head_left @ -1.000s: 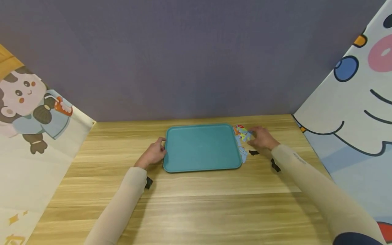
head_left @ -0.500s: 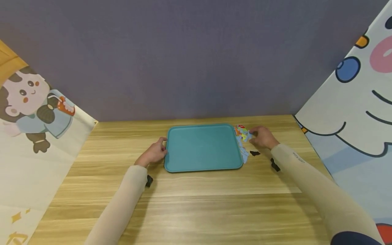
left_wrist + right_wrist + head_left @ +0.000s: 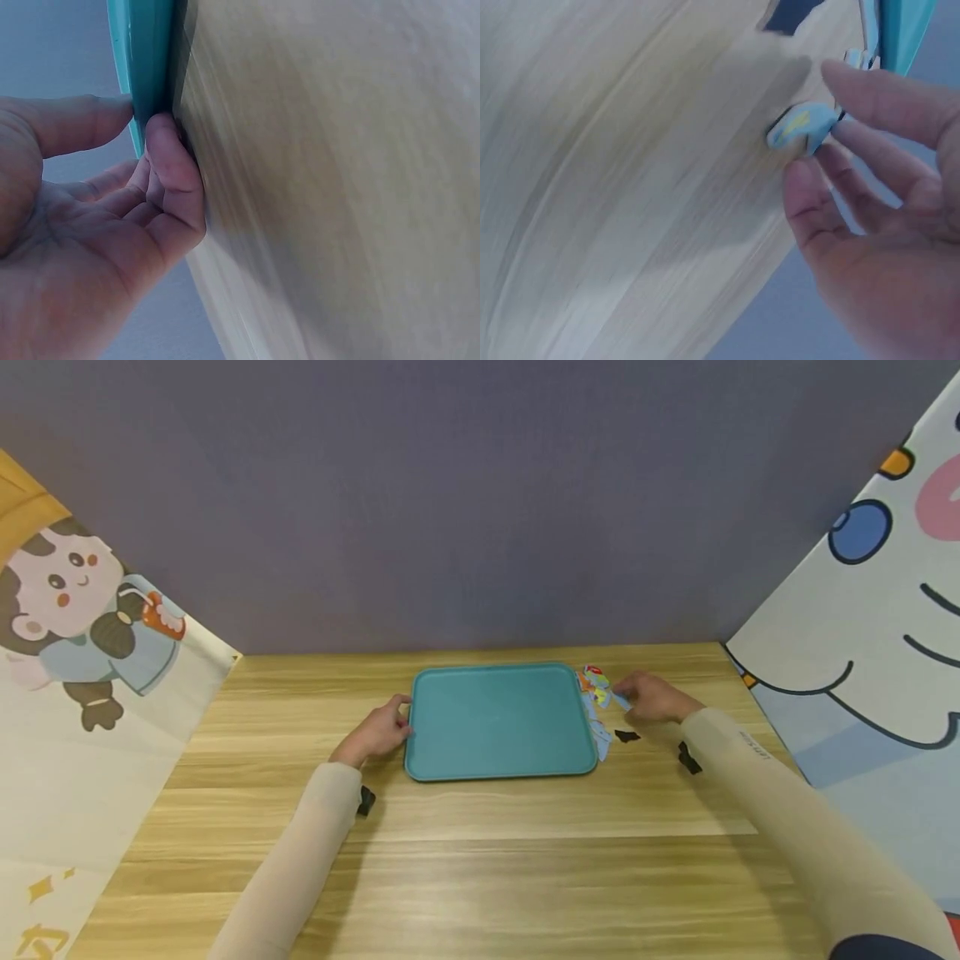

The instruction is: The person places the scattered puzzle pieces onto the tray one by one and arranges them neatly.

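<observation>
A teal tray (image 3: 498,722) lies flat on the wooden table. My left hand (image 3: 377,731) grips its left edge, thumb on the rim and curled fingers at its underside in the left wrist view. At the tray's right side, my right hand (image 3: 652,697) pinches a small light-blue piece with a yellow mark (image 3: 806,126), like a puzzle piece, between thumb and fingers. Colourful flat pieces (image 3: 596,677) and light-blue pieces (image 3: 600,739) lie along the tray's right rim. A dark piece (image 3: 627,736) rests on the table just below my right hand.
The wooden table (image 3: 480,860) stretches toward me, with a grey-purple panel (image 3: 480,510) behind it. Cartoon-printed panels stand at left (image 3: 90,627) and right (image 3: 885,668). Small black objects show beside the left sleeve (image 3: 365,800) and the right sleeve (image 3: 688,758).
My right hand has drawn slightly to the right with the light-blue piece, apart from the other pieces. The left hand stays at the tray's edge; the view has shifted a little.
</observation>
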`<state>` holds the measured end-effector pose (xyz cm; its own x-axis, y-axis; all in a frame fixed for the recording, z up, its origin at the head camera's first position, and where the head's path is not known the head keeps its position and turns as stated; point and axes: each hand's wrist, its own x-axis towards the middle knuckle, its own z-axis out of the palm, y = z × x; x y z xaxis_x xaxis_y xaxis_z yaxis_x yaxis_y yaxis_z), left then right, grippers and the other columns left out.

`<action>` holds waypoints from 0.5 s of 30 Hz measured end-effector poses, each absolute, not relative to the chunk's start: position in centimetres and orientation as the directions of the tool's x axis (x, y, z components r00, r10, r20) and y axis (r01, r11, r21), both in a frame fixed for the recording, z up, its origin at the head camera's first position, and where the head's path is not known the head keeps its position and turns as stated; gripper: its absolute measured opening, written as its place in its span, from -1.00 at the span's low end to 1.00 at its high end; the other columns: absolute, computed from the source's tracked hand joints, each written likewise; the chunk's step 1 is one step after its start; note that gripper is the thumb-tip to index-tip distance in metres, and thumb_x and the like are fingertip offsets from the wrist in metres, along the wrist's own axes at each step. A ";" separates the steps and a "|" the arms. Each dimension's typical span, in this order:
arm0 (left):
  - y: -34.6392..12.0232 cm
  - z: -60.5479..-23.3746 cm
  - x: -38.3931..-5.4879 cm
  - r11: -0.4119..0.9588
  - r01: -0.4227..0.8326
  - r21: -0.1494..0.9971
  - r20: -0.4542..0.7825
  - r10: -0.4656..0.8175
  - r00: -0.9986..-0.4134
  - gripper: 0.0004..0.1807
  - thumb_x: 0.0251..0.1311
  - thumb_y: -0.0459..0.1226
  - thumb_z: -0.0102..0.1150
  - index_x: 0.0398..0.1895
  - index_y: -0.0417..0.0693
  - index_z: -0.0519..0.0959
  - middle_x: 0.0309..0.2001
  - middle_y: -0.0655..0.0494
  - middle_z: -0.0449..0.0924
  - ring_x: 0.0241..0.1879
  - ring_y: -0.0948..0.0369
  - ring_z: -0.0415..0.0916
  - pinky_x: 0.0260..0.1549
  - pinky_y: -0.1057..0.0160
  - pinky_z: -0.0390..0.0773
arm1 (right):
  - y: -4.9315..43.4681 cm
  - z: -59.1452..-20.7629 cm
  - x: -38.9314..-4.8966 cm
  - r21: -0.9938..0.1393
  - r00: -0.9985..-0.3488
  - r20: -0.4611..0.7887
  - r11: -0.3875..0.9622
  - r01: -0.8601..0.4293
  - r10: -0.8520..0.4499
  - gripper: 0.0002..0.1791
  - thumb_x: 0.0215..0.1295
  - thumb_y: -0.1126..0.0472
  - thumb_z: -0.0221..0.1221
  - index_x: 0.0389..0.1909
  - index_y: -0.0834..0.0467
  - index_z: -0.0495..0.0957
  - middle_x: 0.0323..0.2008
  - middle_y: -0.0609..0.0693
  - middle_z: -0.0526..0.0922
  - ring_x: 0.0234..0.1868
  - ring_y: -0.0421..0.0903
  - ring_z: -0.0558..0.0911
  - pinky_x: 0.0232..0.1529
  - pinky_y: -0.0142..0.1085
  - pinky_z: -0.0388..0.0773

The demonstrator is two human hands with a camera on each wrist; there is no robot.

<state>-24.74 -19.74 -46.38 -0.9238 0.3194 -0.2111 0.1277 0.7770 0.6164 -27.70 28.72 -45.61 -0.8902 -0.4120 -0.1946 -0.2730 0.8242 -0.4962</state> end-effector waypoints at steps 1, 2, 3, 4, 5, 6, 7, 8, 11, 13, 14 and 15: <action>-19.8 -46.3 -24.7 0.776 0.126 0.618 -0.210 0.317 -0.925 -0.38 0.26 -0.37 0.07 0.35 -0.27 0.11 -0.15 -0.19 0.55 -0.13 -0.02 0.51 -0.10 0.01 0.45 | 28.8 -45.5 -27.7 -0.494 -0.878 -0.200 0.819 -0.293 -0.435 -0.40 0.06 0.45 0.24 0.17 0.48 0.36 0.15 0.40 0.34 0.12 0.34 0.36 0.09 0.13 0.31; -19.8 -46.3 -24.7 0.775 0.124 0.619 -0.210 0.316 -0.925 -0.38 0.26 -0.38 0.08 0.35 -0.27 0.12 -0.15 -0.19 0.55 -0.13 -0.02 0.51 -0.10 0.01 0.45 | 29.0 -45.5 -27.6 -0.492 -0.872 -0.207 0.817 -0.300 -0.445 -0.39 0.05 0.46 0.24 0.19 0.46 0.36 0.16 0.39 0.32 0.13 0.34 0.34 0.10 0.13 0.30; -19.8 -46.2 -24.8 0.775 0.123 0.620 -0.209 0.314 -0.926 -0.38 0.26 -0.38 0.08 0.34 -0.27 0.12 -0.15 -0.19 0.55 -0.14 -0.02 0.51 -0.10 0.01 0.45 | 29.1 -45.5 -27.6 -0.493 -0.869 -0.206 0.815 -0.306 -0.451 -0.38 0.05 0.47 0.25 0.20 0.44 0.36 0.16 0.39 0.31 0.14 0.34 0.33 0.10 0.13 0.30; -19.8 -46.2 -24.8 0.774 0.122 0.621 -0.209 0.314 -0.926 -0.38 0.26 -0.38 0.08 0.35 -0.28 0.11 -0.15 -0.19 0.55 -0.14 -0.02 0.51 -0.10 0.01 0.45 | 29.2 -45.5 -27.6 -0.496 -0.866 -0.200 0.810 -0.313 -0.458 -0.38 0.05 0.48 0.25 0.20 0.44 0.36 0.16 0.38 0.31 0.14 0.34 0.33 0.10 0.12 0.31; -19.8 -46.2 -24.8 0.774 0.121 0.621 -0.210 0.314 -0.926 -0.38 0.26 -0.38 0.08 0.35 -0.27 0.11 -0.15 -0.19 0.54 -0.14 -0.02 0.51 -0.11 0.01 0.46 | 29.3 -45.6 -27.6 -0.498 -0.867 -0.194 0.808 -0.316 -0.459 -0.38 0.05 0.48 0.25 0.20 0.43 0.36 0.16 0.38 0.30 0.14 0.34 0.33 0.09 0.11 0.33; -19.8 -46.2 -24.8 0.774 0.121 0.621 -0.210 0.314 -0.926 -0.38 0.26 -0.38 0.08 0.35 -0.28 0.11 -0.15 -0.19 0.54 -0.14 -0.02 0.51 -0.11 0.01 0.46 | 29.4 -45.8 -27.6 -0.507 -0.868 -0.185 0.801 -0.318 -0.461 -0.39 0.05 0.50 0.25 0.20 0.43 0.36 0.15 0.37 0.31 0.13 0.33 0.34 0.07 0.09 0.35; -19.8 -46.2 -24.8 0.775 0.123 0.621 -0.211 0.315 -0.925 -0.38 0.26 -0.38 0.08 0.35 -0.28 0.11 -0.15 -0.19 0.54 -0.14 -0.01 0.51 -0.11 0.01 0.46 | 29.5 -45.9 -27.6 -0.516 -0.869 -0.175 0.795 -0.318 -0.462 -0.39 0.05 0.51 0.24 0.19 0.44 0.37 0.14 0.37 0.31 0.12 0.33 0.36 0.06 0.07 0.37; -19.8 -46.2 -24.8 0.775 0.121 0.620 -0.213 0.315 -0.925 -0.38 0.26 -0.38 0.08 0.35 -0.27 0.11 -0.15 -0.19 0.54 -0.14 -0.01 0.50 -0.11 0.01 0.46 | 29.6 -46.1 -27.6 -0.522 -0.872 -0.168 0.792 -0.318 -0.460 -0.40 0.05 0.51 0.24 0.19 0.44 0.37 0.14 0.36 0.32 0.10 0.32 0.37 0.04 0.06 0.40; -19.8 -46.3 -24.8 0.777 0.118 0.618 -0.217 0.313 -0.924 -0.38 0.27 -0.37 0.07 0.35 -0.26 0.11 -0.15 -0.18 0.54 -0.14 -0.01 0.50 -0.12 0.01 0.46 | 29.7 -46.3 -27.5 -0.537 -0.880 -0.148 0.784 -0.311 -0.451 -0.41 0.05 0.51 0.25 0.18 0.43 0.38 0.08 0.34 0.35 0.01 0.26 0.44 -0.04 -0.01 0.46; -19.8 -46.3 -24.8 0.777 0.116 0.619 -0.221 0.314 -0.923 -0.38 0.27 -0.37 0.07 0.36 -0.25 0.10 -0.14 -0.17 0.53 -0.13 -0.01 0.50 -0.11 0.01 0.46 | 29.7 -46.4 -27.5 -0.542 -0.888 -0.143 0.785 -0.299 -0.437 -0.42 0.05 0.51 0.26 0.16 0.45 0.39 -0.03 0.31 0.40 -0.12 0.17 0.47 -0.13 -0.06 0.49; -19.7 -46.3 -24.8 0.776 0.112 0.621 -0.224 0.312 -0.923 -0.38 0.27 -0.37 0.07 0.36 -0.25 0.10 -0.14 -0.18 0.53 -0.13 -0.01 0.50 -0.11 0.01 0.45 | 29.6 -46.5 -27.5 -0.542 -0.893 -0.142 0.788 -0.291 -0.428 -0.42 0.04 0.50 0.27 0.16 0.45 0.39 -0.08 0.28 0.41 -0.19 0.11 0.47 -0.18 -0.09 0.49; -19.7 -46.4 -24.8 0.776 0.112 0.620 -0.226 0.313 -0.923 -0.38 0.28 -0.37 0.06 0.36 -0.25 0.10 -0.14 -0.17 0.53 -0.12 -0.01 0.50 -0.11 0.01 0.45 | 29.6 -46.5 -27.5 -0.541 -0.896 -0.143 0.791 -0.284 -0.420 -0.42 0.05 0.49 0.27 0.15 0.46 0.40 -0.16 0.25 0.44 -0.26 0.05 0.46 -0.23 -0.14 0.48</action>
